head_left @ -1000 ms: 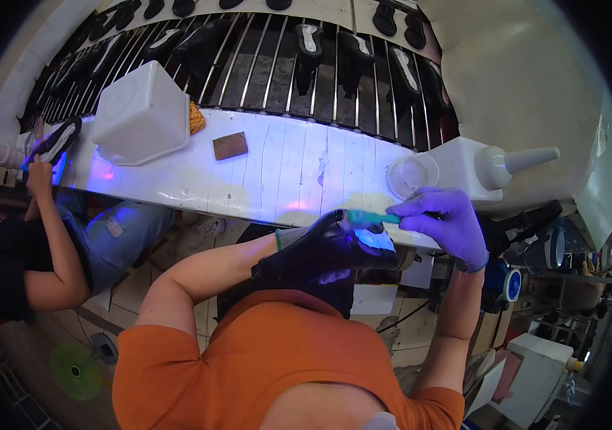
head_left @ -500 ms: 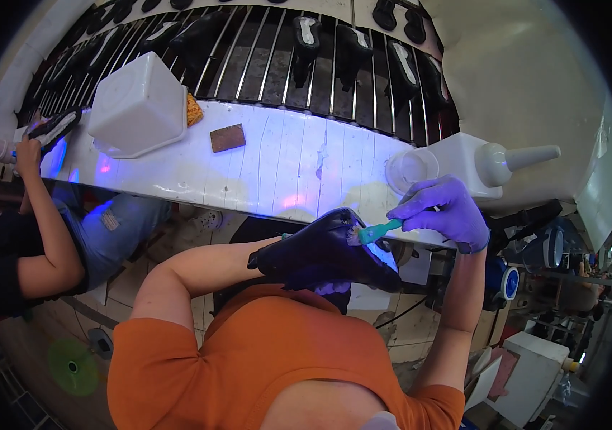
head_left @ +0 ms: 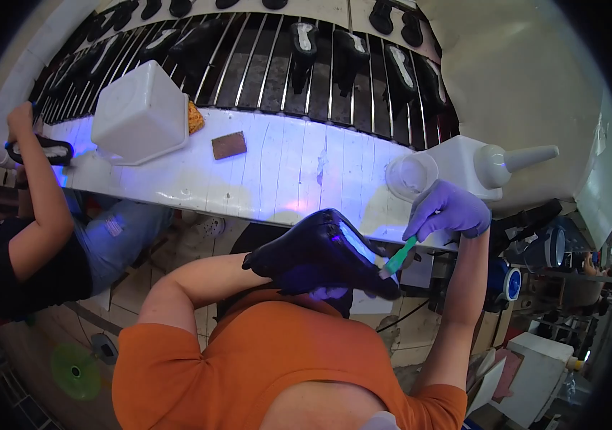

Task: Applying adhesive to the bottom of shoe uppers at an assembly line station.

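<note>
1. Fingers [head_left: 423,217] of the gloved right hand [head_left: 455,206] clamp one green brush [head_left: 401,256]; left hand [head_left: 328,292] mostly hidden, its hold unclear.
2. Brush's nine o'clock: one glossy black boot [head_left: 309,251], one pale strip.
3. Boot's eleven o'clock: worktop [head_left: 277,165], one brown block [head_left: 229,145].

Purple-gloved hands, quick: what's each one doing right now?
Left hand: holding the black boot, mostly hidden by it.
Right hand: closed, holding the green brush.
</note>
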Action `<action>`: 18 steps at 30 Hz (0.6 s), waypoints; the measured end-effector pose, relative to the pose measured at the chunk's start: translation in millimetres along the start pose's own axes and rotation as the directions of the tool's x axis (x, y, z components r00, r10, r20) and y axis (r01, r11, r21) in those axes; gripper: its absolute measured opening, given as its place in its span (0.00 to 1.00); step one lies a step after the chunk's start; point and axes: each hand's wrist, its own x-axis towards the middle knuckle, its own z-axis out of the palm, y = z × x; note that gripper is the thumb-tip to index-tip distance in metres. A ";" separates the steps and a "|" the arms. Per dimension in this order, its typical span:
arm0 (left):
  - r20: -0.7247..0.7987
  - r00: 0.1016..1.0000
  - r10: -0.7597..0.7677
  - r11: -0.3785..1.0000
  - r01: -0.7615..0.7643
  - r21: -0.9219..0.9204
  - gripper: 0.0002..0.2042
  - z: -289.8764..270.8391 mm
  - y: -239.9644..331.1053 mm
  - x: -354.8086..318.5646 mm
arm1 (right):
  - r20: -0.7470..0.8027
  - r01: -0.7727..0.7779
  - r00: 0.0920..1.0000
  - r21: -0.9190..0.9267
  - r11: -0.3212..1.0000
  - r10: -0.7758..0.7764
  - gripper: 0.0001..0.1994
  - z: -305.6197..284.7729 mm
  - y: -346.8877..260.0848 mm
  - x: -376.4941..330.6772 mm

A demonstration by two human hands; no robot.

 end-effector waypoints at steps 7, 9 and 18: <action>-0.033 0.998 -0.049 0.992 0.044 -0.115 0.35 -61.2 19.9 29.0 | -0.543 0.133 0.839 0.266 0.955 0.034 0.08 17.9 44.2 -4.8; -0.193 0.980 0.039 0.986 -0.070 -0.152 0.37 -69.5 25.4 25.6 | -0.582 0.167 0.813 0.219 0.961 -0.008 0.09 22.7 39.5 4.9; -0.519 0.818 0.247 0.862 -0.430 -0.268 0.43 -96.0 32.8 32.2 | -0.672 0.202 0.741 0.212 0.956 -0.007 0.09 29.5 20.2 26.2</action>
